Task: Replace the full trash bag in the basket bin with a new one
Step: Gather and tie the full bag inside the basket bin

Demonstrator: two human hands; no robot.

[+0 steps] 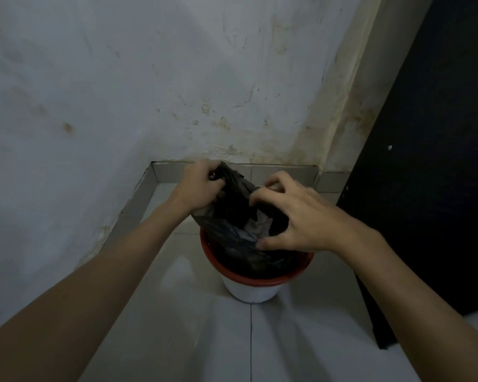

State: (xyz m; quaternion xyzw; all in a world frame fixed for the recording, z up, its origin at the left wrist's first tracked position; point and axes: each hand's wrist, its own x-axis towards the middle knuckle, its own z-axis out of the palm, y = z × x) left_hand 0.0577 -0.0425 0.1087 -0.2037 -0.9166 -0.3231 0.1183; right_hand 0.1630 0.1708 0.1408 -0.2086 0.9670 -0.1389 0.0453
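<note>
A round basket bin [249, 290] with a red rim and white body stands on the tiled floor in a room corner. A black trash bag [232, 205] rises out of it, with pale crumpled rubbish showing in its mouth. My left hand [202, 186] is closed on the bag's far left edge and holds it pulled up above the rim. My right hand [295, 216] is curled over the bag's right edge, fingers pinching the plastic. The lower part of the bag is hidden inside the bin.
Stained white walls [122, 92] meet just behind the bin, with a tiled skirting along the floor. A dark door or panel [431, 188] stands close on the right. Pale floor tiles [204, 340] stretch toward me.
</note>
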